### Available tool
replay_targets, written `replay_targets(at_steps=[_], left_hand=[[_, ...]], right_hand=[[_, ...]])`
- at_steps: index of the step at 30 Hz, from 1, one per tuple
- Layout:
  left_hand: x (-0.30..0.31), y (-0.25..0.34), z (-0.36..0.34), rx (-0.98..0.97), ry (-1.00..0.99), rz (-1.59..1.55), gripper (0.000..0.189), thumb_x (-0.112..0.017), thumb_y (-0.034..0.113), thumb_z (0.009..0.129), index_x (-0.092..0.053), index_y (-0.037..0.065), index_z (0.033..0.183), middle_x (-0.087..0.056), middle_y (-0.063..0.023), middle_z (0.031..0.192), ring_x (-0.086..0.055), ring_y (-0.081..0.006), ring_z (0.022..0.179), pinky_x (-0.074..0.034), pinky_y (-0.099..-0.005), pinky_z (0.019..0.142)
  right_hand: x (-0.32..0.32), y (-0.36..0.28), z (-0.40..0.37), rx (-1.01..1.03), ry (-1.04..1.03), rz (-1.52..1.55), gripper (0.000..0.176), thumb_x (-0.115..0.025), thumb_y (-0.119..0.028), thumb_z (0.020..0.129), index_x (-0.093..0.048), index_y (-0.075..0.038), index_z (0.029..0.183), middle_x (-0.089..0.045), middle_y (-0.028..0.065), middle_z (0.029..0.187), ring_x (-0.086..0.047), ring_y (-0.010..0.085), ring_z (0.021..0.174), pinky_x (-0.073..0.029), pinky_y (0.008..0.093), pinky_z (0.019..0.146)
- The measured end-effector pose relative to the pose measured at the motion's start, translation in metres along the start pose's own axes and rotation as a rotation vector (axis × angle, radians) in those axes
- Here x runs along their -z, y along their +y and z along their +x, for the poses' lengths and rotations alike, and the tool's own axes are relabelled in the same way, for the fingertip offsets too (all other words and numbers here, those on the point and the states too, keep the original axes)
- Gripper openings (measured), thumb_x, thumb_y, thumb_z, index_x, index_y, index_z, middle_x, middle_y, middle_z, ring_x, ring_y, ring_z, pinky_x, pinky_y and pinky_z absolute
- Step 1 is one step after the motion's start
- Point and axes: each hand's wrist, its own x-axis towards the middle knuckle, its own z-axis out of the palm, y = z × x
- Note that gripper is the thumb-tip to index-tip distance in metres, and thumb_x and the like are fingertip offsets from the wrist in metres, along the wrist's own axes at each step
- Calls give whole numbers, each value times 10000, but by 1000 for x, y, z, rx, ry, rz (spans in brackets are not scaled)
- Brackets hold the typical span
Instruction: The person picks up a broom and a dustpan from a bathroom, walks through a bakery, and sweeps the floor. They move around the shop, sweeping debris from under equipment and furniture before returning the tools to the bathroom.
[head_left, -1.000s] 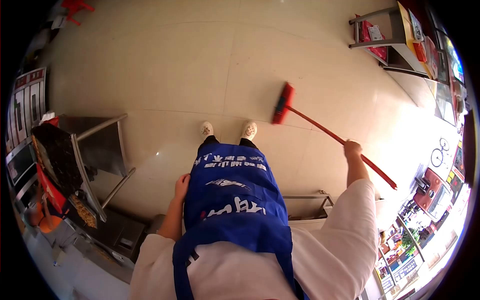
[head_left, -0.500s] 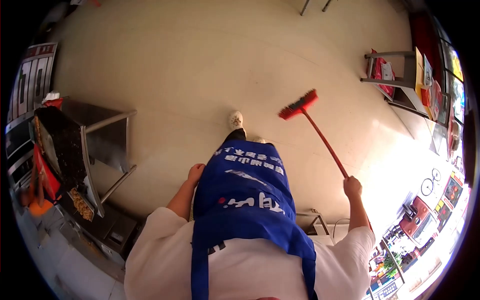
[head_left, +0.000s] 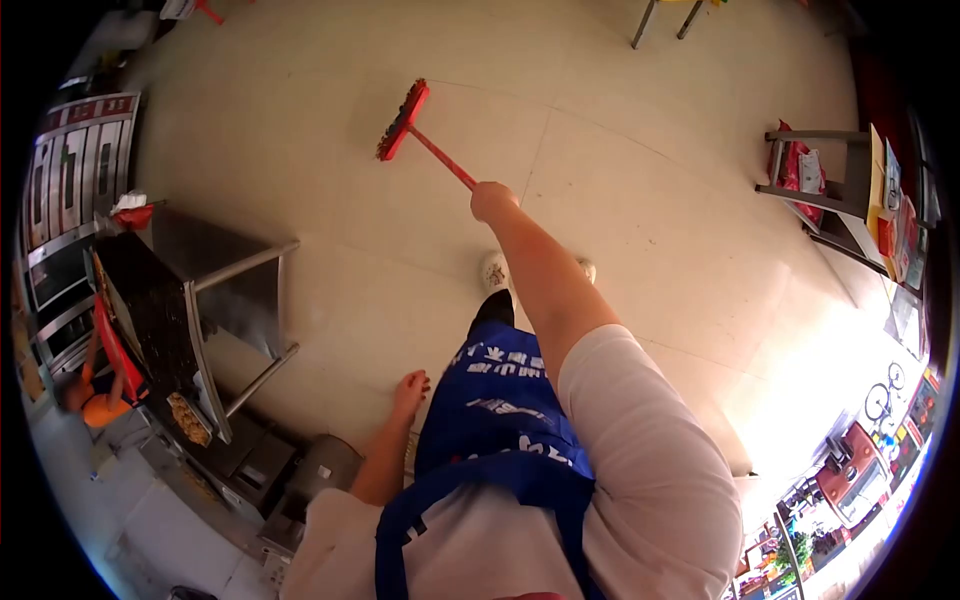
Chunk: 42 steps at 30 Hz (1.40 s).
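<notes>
A long-handled red broom (head_left: 405, 125) is stretched out ahead of me, its bristle head low over the beige floor and turned to the far left. My right hand (head_left: 492, 200) is wrapped round its red handle, and the arm crosses in front of my body. Behind the fist, the rest of the handle is hidden by my forearm. At my left side hangs my left hand (head_left: 410, 390), holding nothing, its fingers loosely bent and slightly apart beside my blue apron (head_left: 500, 400).
To the left stands a metal-legged table (head_left: 245, 265) with food on its edge; a person in orange (head_left: 105, 408) is beyond it. A shelf stand (head_left: 815, 175) with red packages is at the right. Stool legs (head_left: 645, 25) show at the top. Several dark specks lie on the floor.
My right arm has swung from the right across my front, carrying the broom forward and to the left. The broom head has turned over. My left hand has moved slightly away from the apron.
</notes>
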Motion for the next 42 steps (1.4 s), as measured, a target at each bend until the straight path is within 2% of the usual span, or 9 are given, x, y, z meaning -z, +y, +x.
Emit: replay_targets(at_steps=[3,6,12,15,24,28,32,36,42], left_hand=[[-16,-45,8,-93,-22,126,355,-489,295,814,-535,21,1035,-581,-101,931,-547,-181,836,-426,-279,716],[-50,-37,-24,-124,-25,215,354,-507,284,798,-563,-8,991,-589,-127,926,-551,-199,851,-420,-281,761],[-100,3,-25,-135,54,300,348,-491,297,791,-587,10,963,-600,-131,925,-556,-204,855,-419,-288,768],[-116,29,-9,-200,61,303,355,-490,304,788,-591,9,956,-602,-132,921,-557,-208,859,-419,-286,767],[-158,136,29,-380,12,289,368,-487,317,786,-590,16,969,-601,-138,927,-560,-209,867,-420,-278,771],[-154,136,72,-270,-57,358,376,-449,330,798,-591,25,967,-598,-155,922,-567,-230,857,-420,-288,775],[-154,171,112,-540,-148,1019,375,-416,332,806,-583,35,965,-595,-173,890,-571,-264,829,-428,-324,740],[-159,264,92,-324,-127,447,371,-444,319,809,-525,18,1010,-596,-147,862,-568,-225,789,-440,-311,654],[-133,341,82,-163,-81,79,358,-470,335,822,-517,56,1042,-583,-87,924,-560,-154,767,-433,-264,625]], right_hand=[[-14,35,7,-32,28,-24,262,-483,-125,739,-578,-36,966,-581,149,976,-571,271,904,-479,367,742],[-51,163,-13,-20,-29,-176,264,-434,-134,772,-555,-48,990,-572,128,990,-572,268,896,-481,388,731],[-57,419,-215,-265,-130,-415,312,-323,-276,879,-533,-54,944,-578,99,965,-586,255,847,-488,375,695],[-44,512,-316,-584,-118,-362,333,-337,-329,861,-506,-56,949,-603,138,849,-591,288,803,-483,411,666],[7,542,-435,-817,-9,-178,471,-369,-424,839,-600,-15,819,-591,202,859,-567,343,837,-450,423,728],[-13,513,-374,-741,106,15,475,-363,-425,838,-591,-11,783,-587,217,795,-565,374,779,-448,444,688],[16,446,-222,-602,234,174,488,-346,-441,837,-589,-23,768,-586,204,750,-564,373,743,-440,447,657],[100,348,-47,-489,306,332,493,-345,-450,821,-599,-28,786,-585,210,814,-558,368,809,-431,439,720],[235,220,196,-265,318,489,257,-475,-193,765,-557,10,630,-578,130,570,-599,247,535,-471,389,496]])
